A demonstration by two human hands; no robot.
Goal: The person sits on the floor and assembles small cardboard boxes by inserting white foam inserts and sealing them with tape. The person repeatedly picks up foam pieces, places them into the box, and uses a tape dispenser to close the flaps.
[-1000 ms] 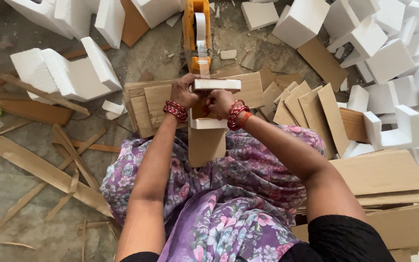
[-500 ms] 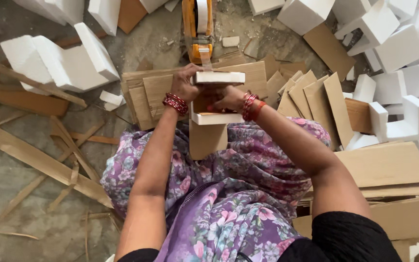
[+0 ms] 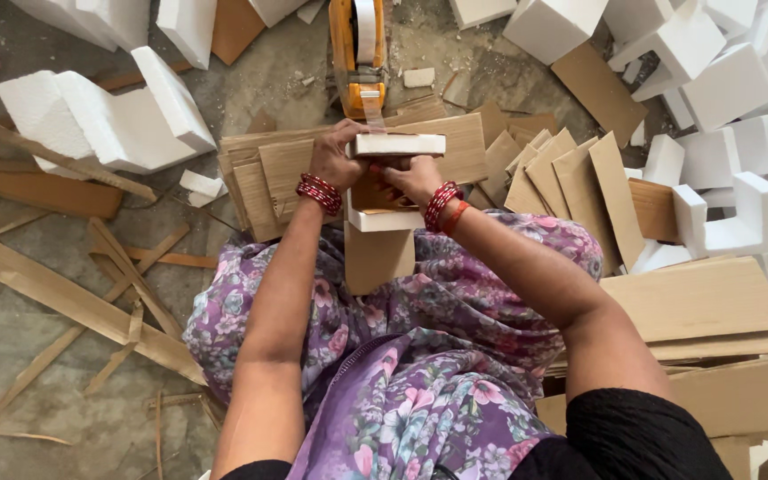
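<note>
Both hands hold a small bundle over my lap: a brown cardboard strip (image 3: 378,258) folded round two white foam blocks, the upper foam block (image 3: 399,144) and the lower foam block (image 3: 384,220). My left hand (image 3: 338,153) grips the upper block's left end. My right hand (image 3: 414,179) presses on the cardboard between the two blocks. Red bangles sit on both wrists. An orange tape dispenser (image 3: 358,58) with a white roll lies just beyond the bundle, its clear tape running down towards the upper block.
Flat cardboard pieces (image 3: 268,173) are stacked under the hands and fanned out to the right. White foam corner pieces (image 3: 104,120) lie at left and heaped at the top right. Cardboard offcuts litter the concrete floor at left. Larger cardboard sheets (image 3: 700,298) lie at right.
The bundle and both hands stay in nearly the same place. My right hand has shifted slightly left onto the cardboard between the blocks.
</note>
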